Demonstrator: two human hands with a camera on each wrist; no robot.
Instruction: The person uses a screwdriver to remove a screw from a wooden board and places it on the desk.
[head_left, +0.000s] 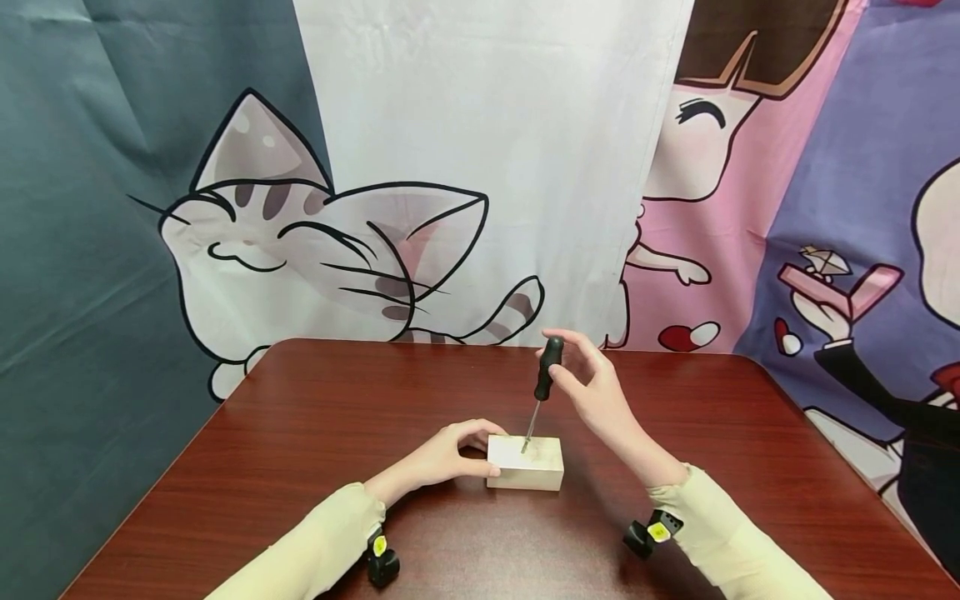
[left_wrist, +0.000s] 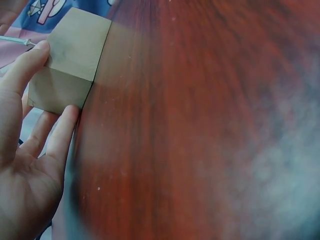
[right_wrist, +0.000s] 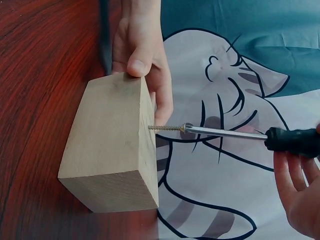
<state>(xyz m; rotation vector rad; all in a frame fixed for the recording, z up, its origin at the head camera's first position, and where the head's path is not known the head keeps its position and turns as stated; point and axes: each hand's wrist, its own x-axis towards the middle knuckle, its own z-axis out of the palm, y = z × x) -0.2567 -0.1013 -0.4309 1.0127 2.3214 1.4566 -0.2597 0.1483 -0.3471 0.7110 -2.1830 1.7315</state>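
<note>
A pale wooden block (head_left: 527, 478) lies on the table before the person. The left hand (head_left: 448, 457) holds its left end, thumb on the near side and fingers behind. In the right wrist view, a brass-coloured screw (right_wrist: 164, 128) stands out of the block's top face, its threads mostly exposed. The tip of a screwdriver (head_left: 549, 371) meets the screw's head. Its black handle is pinched between thumb and fingers of the right hand (head_left: 600, 398), above the block. The shaft leans slightly in the head view. The left wrist view shows the block's plain end and side.
The reddish-brown table (head_left: 360, 392) has rounded far corners. Behind it hangs a cartoon-printed cloth (head_left: 487, 100) with a cat and figures. Each wrist wears a small black camera, one on the left (head_left: 384, 567) and one on the right (head_left: 640, 540).
</note>
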